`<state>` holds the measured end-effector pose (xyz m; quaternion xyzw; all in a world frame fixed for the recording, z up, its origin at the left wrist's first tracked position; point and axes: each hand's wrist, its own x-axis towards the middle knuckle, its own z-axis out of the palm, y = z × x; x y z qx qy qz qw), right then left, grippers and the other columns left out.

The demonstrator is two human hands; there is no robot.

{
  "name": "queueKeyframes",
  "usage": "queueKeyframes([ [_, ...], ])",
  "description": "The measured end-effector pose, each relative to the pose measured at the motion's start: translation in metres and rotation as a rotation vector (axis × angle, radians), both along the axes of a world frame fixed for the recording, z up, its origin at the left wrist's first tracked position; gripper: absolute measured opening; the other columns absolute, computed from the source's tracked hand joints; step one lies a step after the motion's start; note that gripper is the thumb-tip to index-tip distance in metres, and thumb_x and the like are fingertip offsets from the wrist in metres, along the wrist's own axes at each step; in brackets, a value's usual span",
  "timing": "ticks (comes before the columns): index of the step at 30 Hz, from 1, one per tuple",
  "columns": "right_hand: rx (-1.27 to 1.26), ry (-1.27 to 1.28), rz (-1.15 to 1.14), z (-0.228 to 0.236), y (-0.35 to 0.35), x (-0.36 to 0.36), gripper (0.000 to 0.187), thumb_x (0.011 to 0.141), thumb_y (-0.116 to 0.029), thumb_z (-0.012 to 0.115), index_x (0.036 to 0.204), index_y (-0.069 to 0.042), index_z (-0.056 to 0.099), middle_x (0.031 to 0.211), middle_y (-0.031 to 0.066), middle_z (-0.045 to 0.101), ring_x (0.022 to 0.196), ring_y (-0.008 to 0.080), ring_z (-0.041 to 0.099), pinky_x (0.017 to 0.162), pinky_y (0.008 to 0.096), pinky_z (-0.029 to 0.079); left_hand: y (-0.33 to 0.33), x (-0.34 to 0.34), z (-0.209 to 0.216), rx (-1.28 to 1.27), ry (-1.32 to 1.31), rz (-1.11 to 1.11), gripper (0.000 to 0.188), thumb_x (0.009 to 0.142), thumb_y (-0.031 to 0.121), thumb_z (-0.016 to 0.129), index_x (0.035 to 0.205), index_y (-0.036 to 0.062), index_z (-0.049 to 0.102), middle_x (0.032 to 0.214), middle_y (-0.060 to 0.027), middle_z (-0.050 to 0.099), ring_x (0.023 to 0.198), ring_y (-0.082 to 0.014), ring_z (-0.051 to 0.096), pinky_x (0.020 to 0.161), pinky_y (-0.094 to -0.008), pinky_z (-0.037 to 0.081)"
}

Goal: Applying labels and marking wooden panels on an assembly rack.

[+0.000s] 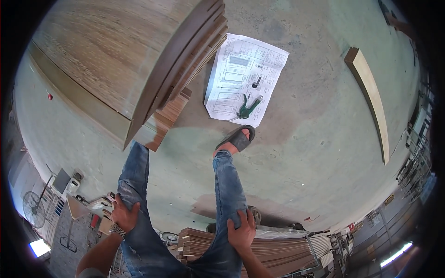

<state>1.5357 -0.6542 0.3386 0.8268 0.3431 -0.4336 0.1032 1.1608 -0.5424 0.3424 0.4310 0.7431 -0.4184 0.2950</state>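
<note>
My left hand (124,214) rests flat on my left thigh, on blue jeans, with a metal bracelet at the wrist. My right hand (241,230) lies on my right thigh just above the knee, fingers spread over the denim. Neither hand holds anything. My right foot in a dark sandal (237,139) stands on the concrete floor, next to a large paper drawing sheet (245,69). A green-handled tool (246,109) lies on the sheet's near edge. My left leg reaches under a stack of wood-veneer boards (116,55).
A long pale wooden plank (371,99) lies on the floor at the right. Stacked boards on a trolley (278,250) sit behind me. A standing fan (34,208), boxes and shelving (417,162) line the edges.
</note>
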Motion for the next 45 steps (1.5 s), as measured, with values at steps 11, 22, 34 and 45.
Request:
queueKeyframes([
  [11, -0.017, -0.028, 0.006, -0.001, 0.005, -0.01, 0.049, 0.079, -0.031, 0.074, 0.123, -0.012, 0.064, 0.137, 0.0239, 0.053, 0.118, 0.0458, 0.054, 0.098, 0.0519, 0.048, 0.015, -0.009, 0.002, -0.002, -0.022, 0.072, 0.094, 0.08, 0.053, 0.073, 0.144, -0.0037, 0.033, 0.129, -0.0339, 0.053, 0.112, -0.05, 0.058, 0.092, -0.054, 0.049],
  [22, -0.08, 0.028, -0.112, -0.005, 0.021, -0.02, 0.059, 0.083, -0.032, 0.072, 0.13, 0.0, 0.058, 0.14, 0.0273, 0.052, 0.129, 0.0434, 0.051, 0.104, 0.05, 0.045, 0.01, -0.045, -0.001, -0.05, -0.134, 0.109, 0.107, 0.081, 0.071, 0.061, 0.146, -0.0073, 0.029, 0.125, -0.034, 0.054, 0.104, -0.0501, 0.063, 0.091, -0.0538, 0.052],
  [34, 0.636, -0.308, 0.685, 0.126, 0.449, -0.135, 0.12, 0.052, -0.034, 0.091, 0.154, -0.01, 0.032, 0.159, 0.0239, 0.024, 0.143, 0.0455, 0.027, 0.115, 0.0573, 0.024, 0.143, -0.152, 0.007, -0.08, -0.42, 0.233, 0.089, 0.083, 0.068, 0.059, 0.131, -0.0071, 0.052, 0.13, -0.0307, 0.058, 0.123, -0.0425, 0.057, 0.103, -0.0464, 0.047],
  [45, 0.678, -0.439, 0.743, 0.121, 0.446, -0.149, 0.124, 0.049, -0.024, 0.087, 0.154, -0.006, 0.025, 0.143, 0.0271, 0.034, 0.13, 0.0467, 0.035, 0.113, 0.0572, 0.025, 0.397, -0.077, 0.012, 0.647, -1.304, 1.184, 0.062, 0.094, 0.062, 0.057, 0.107, 0.0017, 0.066, 0.095, -0.0117, 0.07, 0.089, -0.02, 0.07, 0.072, -0.0337, 0.056],
])
